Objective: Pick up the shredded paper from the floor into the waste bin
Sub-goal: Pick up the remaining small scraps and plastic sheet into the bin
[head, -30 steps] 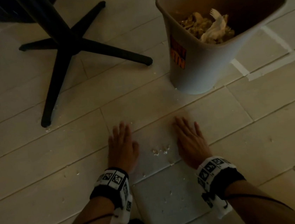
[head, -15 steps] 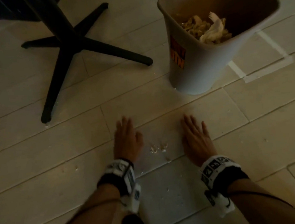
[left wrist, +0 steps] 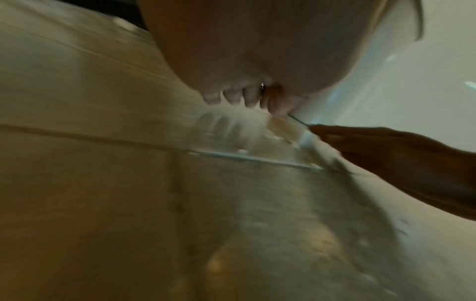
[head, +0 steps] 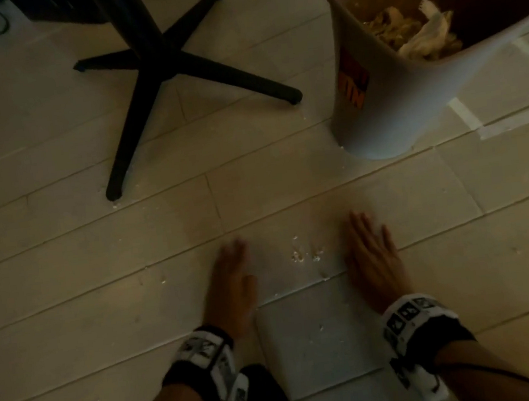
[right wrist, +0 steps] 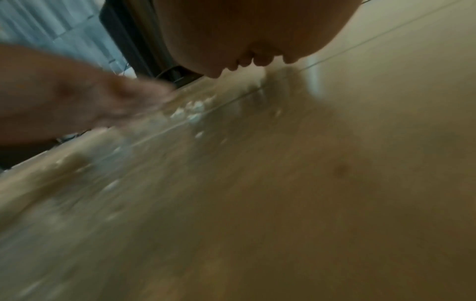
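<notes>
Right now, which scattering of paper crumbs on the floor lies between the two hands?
The small cluster of white shreds, on the floor midway between the left hand and right hand. Other specks lie by the black stand's foot or nearer the wrists.

The right hand (right wrist: 257, 30) fills the top centre of the frame, fingertips down near the floor (right wrist: 335, 183). At left the blurred left hand (right wrist: 103, 97) reaches in beside white paper bits (right wrist: 193, 110) scattered along a floor seam.

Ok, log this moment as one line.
left hand flat on floor | right hand flat | paper bits between them | waste bin ahead
</notes>
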Tool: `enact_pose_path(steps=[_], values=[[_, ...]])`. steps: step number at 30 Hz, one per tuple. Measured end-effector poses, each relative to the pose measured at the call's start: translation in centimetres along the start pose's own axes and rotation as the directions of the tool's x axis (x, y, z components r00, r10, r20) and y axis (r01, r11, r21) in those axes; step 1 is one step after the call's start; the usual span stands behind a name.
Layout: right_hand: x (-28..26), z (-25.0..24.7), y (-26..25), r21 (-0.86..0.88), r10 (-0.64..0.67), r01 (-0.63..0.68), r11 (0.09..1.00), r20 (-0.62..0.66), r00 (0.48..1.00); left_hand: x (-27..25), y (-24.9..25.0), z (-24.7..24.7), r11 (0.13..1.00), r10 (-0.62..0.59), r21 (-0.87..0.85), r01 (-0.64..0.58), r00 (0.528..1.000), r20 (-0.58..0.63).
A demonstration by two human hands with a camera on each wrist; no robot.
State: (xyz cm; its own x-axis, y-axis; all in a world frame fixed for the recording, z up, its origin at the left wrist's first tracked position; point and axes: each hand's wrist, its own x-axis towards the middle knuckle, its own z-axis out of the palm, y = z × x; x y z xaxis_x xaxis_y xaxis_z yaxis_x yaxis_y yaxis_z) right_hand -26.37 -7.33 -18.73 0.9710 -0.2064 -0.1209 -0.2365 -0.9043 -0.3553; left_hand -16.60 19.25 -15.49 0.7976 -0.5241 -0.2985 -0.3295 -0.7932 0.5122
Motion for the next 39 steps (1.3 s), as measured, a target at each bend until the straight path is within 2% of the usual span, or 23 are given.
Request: enact_pose_path(steps=[1, 2, 4, 5, 6, 7, 9, 12, 14, 16, 18, 20, 21, 22, 24, 28, 31, 32, 33, 35, 37, 39], values=[[0.3, -0.1, 0.4, -0.008, 0.024, -0.024, 1.0, 0.002, 1.0, -0.5, -2.7, -1.1, 0.991, -0.129, 0.012, 0.131, 0.986, -0.107], [0.5, -0.1, 0.6, -0.012, 0.039, -0.039, 0.999, 0.013, 0.999, -0.9, -5.2, -2.3, 0.96, -0.27, 0.025, 0.28, 0.943, -0.196], [0.8, 0.3, 0.3, -0.03, 0.045, -0.044, 0.999, 0.058, 0.997, -1.4, -8.8, -4.6, 0.835, -0.534, 0.018, 0.55, 0.817, -0.218], [0.7, 0.5, -0.1, -0.038, 0.034, -0.031, 0.999, 0.074, 0.997, -1.5, -9.6, -5.3, 0.787, -0.602, 0.011, 0.617, 0.771, -0.207], [0.5, 0.7, -0.7, -0.047, 0.015, -0.01, 0.999, 0.087, 0.996, -1.5, -10.2, -5.3, 0.768, -0.626, 0.014, 0.64, 0.756, -0.193], [0.1, 1.1, -1.5, -0.057, -0.012, 0.017, 0.998, 0.094, 0.996, -1.4, -9.9, -5.1, 0.776, -0.615, 0.029, 0.631, 0.766, -0.187], [-0.8, 2.0, -3.2, -0.056, -0.056, 0.062, 0.996, 0.098, 0.994, -1.1, -8.0, -3.4, 0.818, -0.557, 0.079, 0.57, 0.818, -0.14], [-2.4, 3.0, -5.4, -0.021, -0.111, 0.114, 0.993, 0.11, 0.988, -1.2, -2.1, 0.4, 0.917, -0.387, 0.104, 0.386, 0.922, -0.012], [-3.2, 3.4, -6.1, -0.017, -0.163, 0.166, 0.986, 0.122, 0.979, -0.9, 2.1, 2.1, 0.957, -0.26, 0.158, 0.243, 0.961, 0.099], [-3.3, 3.1, -6.2, 0.002, -0.194, 0.195, 0.981, 0.124, 0.973, -0.4, 4.9, 2.5, 0.975, -0.144, 0.197, 0.101, 0.966, 0.214], [-2.6, 2.5, -5.9, 0.021, -0.182, 0.181, 0.983, 0.087, 0.979, 0.6, 5.8, 1.5, 0.992, -0.082, 0.114, 0.053, 0.96, 0.267], [-1.3, 1.9, -5.3, 0.026, -0.123, 0.122, 0.992, 0.032, 0.992, 1.7, 5.8, -0.5, 0.996, -0.085, 0.017, 0.083, 0.972, 0.218], [-0.5, 1.5, -5.0, 0.031, -0.094, 0.093, 0.995, 0.022, 0.995, 2.4, 5.6, -1.4, 0.995, -0.096, 0.024, 0.094, 0.979, 0.178], [0.2, 1.1, -4.8, 0.031, -0.069, 0.068, 0.997, 0.023, 0.997, 3.1, 5.5, -2.1, 0.994, -0.102, 0.052, 0.095, 0.981, 0.166], [1.5, 0.8, -4.5, 0.021, -0.05, 0.049, 0.999, 0.056, 0.997, 4.5, 5.7, -2.4, 0.989, -0.102, 0.126, 0.076, 0.971, 0.215], [1.8, 1.0, -5.3, -0.043, -0.095, 0.102, 0.994, 0.134, 0.986, 4.9, 8.2, 0.6, 0.948, -0.052, 0.313, -0.057, 0.943, 0.329], [-0.1, 1.7, -4.9, -0.009, -0.173, 0.175, 0.985, 0.095, 0.98, 3.1, 9.1, 2.3, 0.953, -0.036, 0.286, -0.094, 0.908, 0.418], [-0.8, 1.8, -4.5, 0.014, -0.178, 0.177, 0.984, 0.059, 0.982, 2.6, 8.8, 2.0, 0.972, -0.018, 0.219, -0.082, 0.907, 0.42], [-1.4, 1.6, -4.1, 0.032, -0.162, 0.162, 0.986, 0.012, 0.987, 2.2, 8.3, 1.5, 0.99, -0.001, 0.131, -0.053, 0.926, 0.377], [-2.2, 1.0, -3.1, 0.071, -0.066, 0.072, 0.995, -0.08, 0.995, 1.8, 6.7, 0.2, 0.999, -0.042, 0.003, 0.042, 0.986, 0.159], [-2.8, 0.2, -2.8, 0.077, 0.033, -0.024, 0.997, -0.115, 0.993, 1.9, 5.2, -0.7, 0.989, -0.145, 0.035, 0.146, 0.989, -0.026], [-3.3, 0.2, -3.0, 0.037, 0.041, -0.037, 0.999, -0.128, 0.991, 1.9, 5.1, -0.7, 0.972, -0.221, 0.07, 0.223, 0.975, -0.039]])
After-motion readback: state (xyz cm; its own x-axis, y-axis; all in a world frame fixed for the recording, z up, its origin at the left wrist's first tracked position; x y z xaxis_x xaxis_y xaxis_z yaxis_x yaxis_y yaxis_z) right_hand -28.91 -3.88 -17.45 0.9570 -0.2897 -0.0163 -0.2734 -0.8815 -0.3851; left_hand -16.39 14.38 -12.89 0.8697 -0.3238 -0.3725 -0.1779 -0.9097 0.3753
